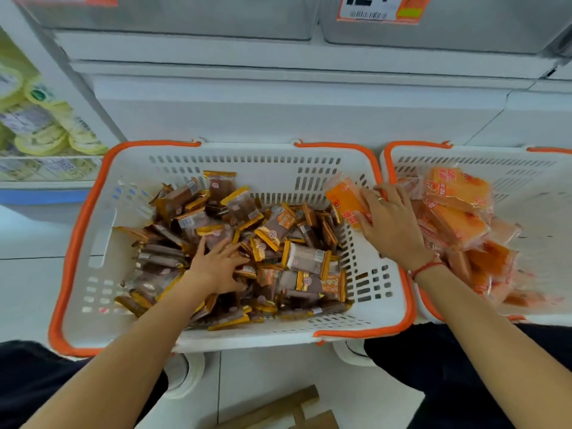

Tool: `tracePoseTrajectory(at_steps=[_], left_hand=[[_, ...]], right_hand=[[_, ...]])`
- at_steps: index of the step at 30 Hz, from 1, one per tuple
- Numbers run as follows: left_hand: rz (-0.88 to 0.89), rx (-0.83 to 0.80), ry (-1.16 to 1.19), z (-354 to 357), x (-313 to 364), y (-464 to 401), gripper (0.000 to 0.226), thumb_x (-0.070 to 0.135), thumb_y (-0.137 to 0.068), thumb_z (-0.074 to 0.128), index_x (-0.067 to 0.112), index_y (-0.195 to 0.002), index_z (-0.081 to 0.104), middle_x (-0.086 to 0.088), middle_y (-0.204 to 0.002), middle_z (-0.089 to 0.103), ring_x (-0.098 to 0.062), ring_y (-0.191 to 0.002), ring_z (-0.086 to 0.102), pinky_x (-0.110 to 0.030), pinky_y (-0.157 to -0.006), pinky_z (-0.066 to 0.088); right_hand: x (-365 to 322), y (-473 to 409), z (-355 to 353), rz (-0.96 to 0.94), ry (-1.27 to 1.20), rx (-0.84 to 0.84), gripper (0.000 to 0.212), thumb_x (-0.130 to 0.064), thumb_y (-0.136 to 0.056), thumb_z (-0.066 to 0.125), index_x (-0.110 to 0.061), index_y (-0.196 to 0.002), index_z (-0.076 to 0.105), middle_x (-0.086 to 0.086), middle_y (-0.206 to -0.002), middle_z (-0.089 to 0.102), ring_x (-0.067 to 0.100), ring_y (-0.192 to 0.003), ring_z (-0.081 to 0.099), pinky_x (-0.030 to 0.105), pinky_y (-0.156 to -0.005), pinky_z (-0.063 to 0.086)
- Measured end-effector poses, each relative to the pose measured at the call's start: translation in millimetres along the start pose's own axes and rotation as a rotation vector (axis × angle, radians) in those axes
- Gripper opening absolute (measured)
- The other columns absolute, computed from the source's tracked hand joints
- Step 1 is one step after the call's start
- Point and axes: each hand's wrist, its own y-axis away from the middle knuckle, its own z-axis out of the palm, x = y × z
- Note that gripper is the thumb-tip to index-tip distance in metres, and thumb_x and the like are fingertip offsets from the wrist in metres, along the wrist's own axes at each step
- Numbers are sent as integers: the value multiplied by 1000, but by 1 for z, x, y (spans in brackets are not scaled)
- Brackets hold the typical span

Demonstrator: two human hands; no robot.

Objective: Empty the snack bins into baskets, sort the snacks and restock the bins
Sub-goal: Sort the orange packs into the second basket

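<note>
The left hand lies palm down with fingers spread on the heap of brown snack packets, pressing into them without closing round any. The right hand reaches over the orange rim between the two baskets and pinches an orange snack packet between thumb and fingers; a ring shows on one finger and a red string bracelet circles the wrist. The two hands are well apart, one in the middle of the left basket, the other at its right edge.

The left basket is white slotted plastic with an orange rim, and the brown, gold-edged packets fill most of its floor. The right basket, of the same make, stands just beside it, rims touching or nearly so, and holds a pile of orange packets; these are blurred, so their print cannot be read.

Both baskets sit on a pale tiled floor. Behind them rises the white base of a shelving unit, and above it are clear plastic bins, one bearing an orange price tag. At far left a lower shelf holds green-and-yellow packaged goods. The person's dark trouser legs frame the bottom corners, and a brown wooden piece lies on the floor between them.
</note>
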Motion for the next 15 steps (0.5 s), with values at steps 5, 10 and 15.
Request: tracePoseTrajectory(at_steps=[5, 10, 15], left_hand=[[-67, 132, 370, -16, 9, 23, 51, 61, -93, 44, 36, -138, 48, 5, -155, 33, -21, -146, 19, -60, -116, 8], [148, 345, 1363, -87, 42, 67, 58, 60, -92, 41, 29, -141, 44, 13, -137, 48, -10, -127, 44, -31, -105, 31], [289, 599, 1500, -144, 73, 91, 26, 34, -97, 55, 20, -117, 62, -8, -108, 69, -29, -102, 65, -48, -93, 52]], right_hand=[[-6, 10, -22, 121, -321, -129, 42, -37, -95, 55, -14, -130, 53, 8, -122, 62, 24, -124, 49, 41, -116, 18], [-43, 17, -87, 298, -1102, -392, 37, -29, -98, 54, -28, -132, 42, -24, -109, 51, -21, -79, 58, 4, -68, 46], [-54, 21, -116, 192, -1241, -381, 36, -26, -98, 52, -39, -131, 42, -34, -107, 47, -23, -82, 57, 6, -65, 46]])
